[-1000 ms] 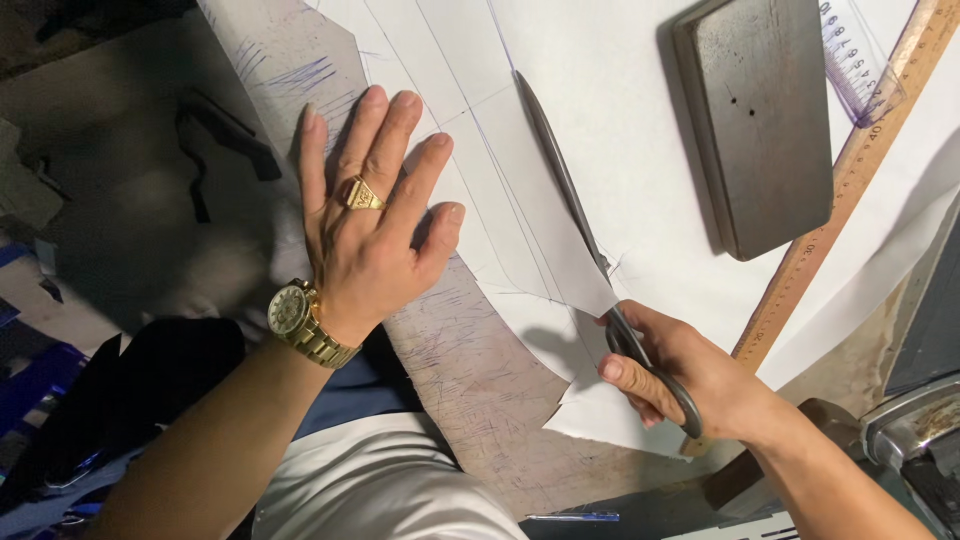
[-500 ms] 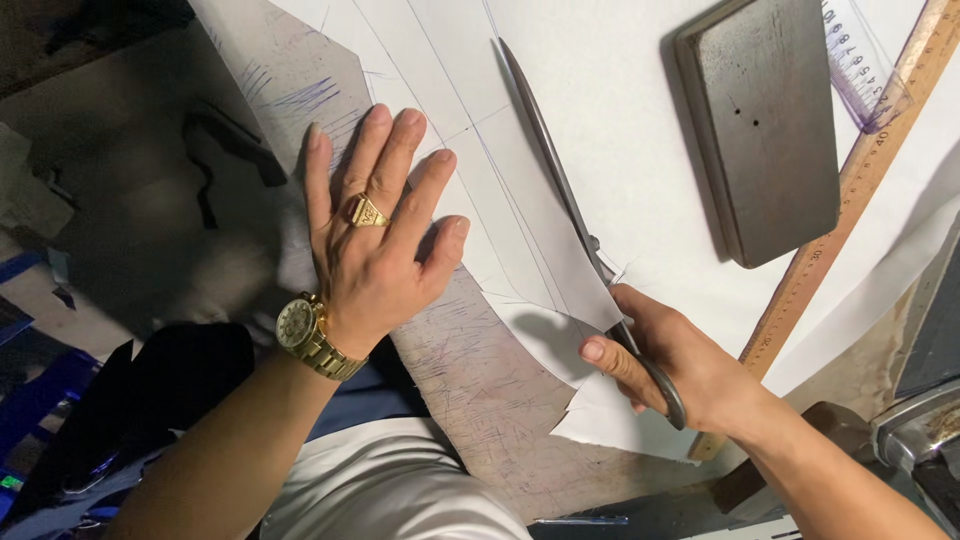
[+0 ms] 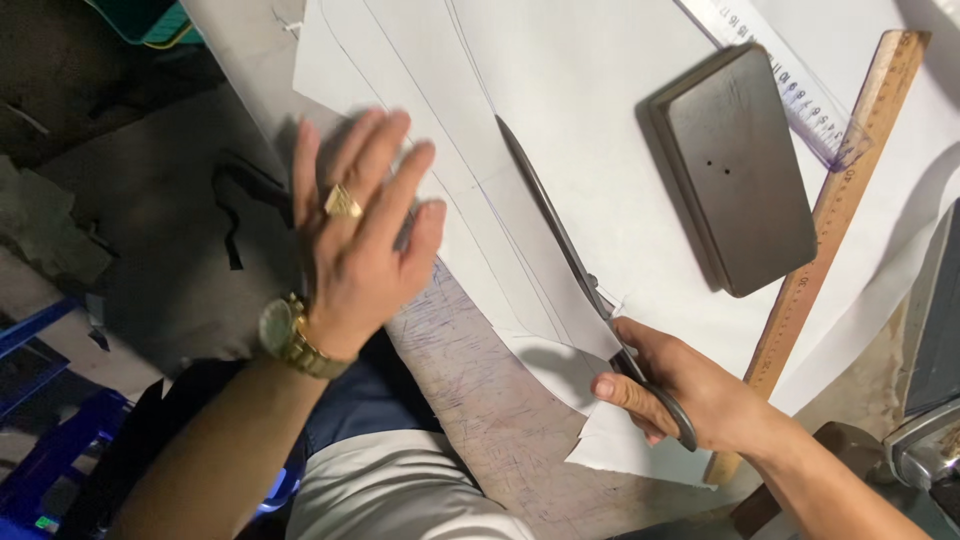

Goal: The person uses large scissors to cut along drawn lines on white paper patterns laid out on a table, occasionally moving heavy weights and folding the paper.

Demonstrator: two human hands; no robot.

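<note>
So the right hand (image 3: 700, 395) has its fingers closed through the handles of a long pair of scissors (image 3: 570, 260), blades lying nearly closed along a cut in the white paper (image 3: 600, 90). Meanwhile the left hand (image 3: 355, 235) is spread flat, fingers open and holding nothing, pressing on the paper's left edge near the tabletop (image 3: 500, 430) rim. Further up, a dark metal block (image 3: 735, 165) sits on the paper, with a wooden ruler (image 3: 835, 215) just beside it and a clear ruler (image 3: 790, 95) above.
</note>
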